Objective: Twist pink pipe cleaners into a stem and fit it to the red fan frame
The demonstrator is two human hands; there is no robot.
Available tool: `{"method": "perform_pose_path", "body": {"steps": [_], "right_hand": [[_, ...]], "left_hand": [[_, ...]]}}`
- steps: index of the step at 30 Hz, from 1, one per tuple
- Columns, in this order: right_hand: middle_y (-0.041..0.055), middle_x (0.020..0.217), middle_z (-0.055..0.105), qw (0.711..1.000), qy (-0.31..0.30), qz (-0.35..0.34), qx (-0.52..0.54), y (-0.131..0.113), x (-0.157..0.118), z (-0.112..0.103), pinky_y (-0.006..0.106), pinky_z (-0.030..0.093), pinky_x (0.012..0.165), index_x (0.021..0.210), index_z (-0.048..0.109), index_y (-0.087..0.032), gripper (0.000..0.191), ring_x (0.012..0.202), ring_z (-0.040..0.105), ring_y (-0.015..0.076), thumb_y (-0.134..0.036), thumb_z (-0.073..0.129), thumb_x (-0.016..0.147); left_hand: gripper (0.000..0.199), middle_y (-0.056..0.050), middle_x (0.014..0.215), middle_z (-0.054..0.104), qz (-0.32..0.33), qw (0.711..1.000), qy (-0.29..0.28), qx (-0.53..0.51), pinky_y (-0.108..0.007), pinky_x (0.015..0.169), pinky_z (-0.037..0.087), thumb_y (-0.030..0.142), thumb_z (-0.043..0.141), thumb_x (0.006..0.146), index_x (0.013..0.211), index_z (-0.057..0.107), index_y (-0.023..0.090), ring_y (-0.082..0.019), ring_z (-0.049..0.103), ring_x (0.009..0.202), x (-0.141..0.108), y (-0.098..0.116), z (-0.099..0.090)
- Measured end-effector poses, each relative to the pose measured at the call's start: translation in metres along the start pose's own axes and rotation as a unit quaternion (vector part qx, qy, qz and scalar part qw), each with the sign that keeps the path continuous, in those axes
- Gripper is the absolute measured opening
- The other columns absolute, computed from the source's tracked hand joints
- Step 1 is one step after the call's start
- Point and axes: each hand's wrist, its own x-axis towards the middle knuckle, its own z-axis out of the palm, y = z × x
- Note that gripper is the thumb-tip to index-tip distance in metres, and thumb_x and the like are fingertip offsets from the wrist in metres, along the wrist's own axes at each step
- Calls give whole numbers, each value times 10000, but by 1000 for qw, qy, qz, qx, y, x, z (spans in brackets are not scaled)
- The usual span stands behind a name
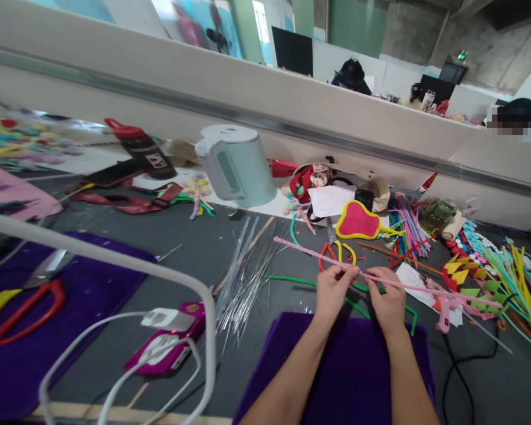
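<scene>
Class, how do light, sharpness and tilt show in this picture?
Head view: left hand and right hand fairly sharp; head view: window nearly white, wires glinting; head view: partition slanting down rightward, blocky pixels hiding part of a person at far right.

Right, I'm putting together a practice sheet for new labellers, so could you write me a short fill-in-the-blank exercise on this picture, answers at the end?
1. The left hand and right hand both hold the same ____ coloured fuzzy stem.
2. In the picture, the kettle stands to the ____ of the red-lidded bottle.
3. The paddle-shaped piece has a pinkish-red middle and a ____ border.

Missing words: pink; right; yellow.
</scene>
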Motion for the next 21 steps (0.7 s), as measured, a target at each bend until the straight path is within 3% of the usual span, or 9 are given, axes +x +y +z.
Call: {"method": "perform_pose_path", "body": {"steps": [5, 12, 16, 21], "right_hand": [[46, 832, 688, 998, -40, 33, 46, -3, 1, -1, 314, 478, 755, 855, 675, -207, 160, 813, 618, 184, -242, 521, 883], [47, 824, 700, 988, -31, 86, 122, 1, -1, 3, 319, 480, 783, 819, 691, -203, 162, 809, 632, 189, -235, 538, 859], [44, 765, 701, 962, -28, 171, 213, 1, 1, 2, 294, 499, 706, 760, 693, -182, 135, 733, 639, 183, -269, 602, 809], [20, 664, 671, 923, -78, 242, 288, -1, 3, -3, 254, 477, 564, 742, 680, -167, 130, 599, 604, 158, -288, 643, 768]], "left_hand": [[206, -1, 531, 625, 11, 1000, -11, 19, -216, 518, 427, 339, 738, 641, 644, 694, 138, -120, 542, 505, 0, 0, 0], [190, -15, 614, 642, 10, 998, -57, -7, -227, 558, 448, 326, 712, 680, 662, 691, 138, -130, 558, 567, 0, 1, 1], [178, -27, 654, 639, 50, 993, -102, 13, -236, 593, 456, 312, 689, 714, 645, 688, 148, -141, 570, 618, 0, 5, -2], [188, -44, 667, 647, 100, 977, -184, 44, -257, 647, 468, 317, 672, 735, 639, 703, 159, -163, 591, 669, 0, 17, -8]]}}
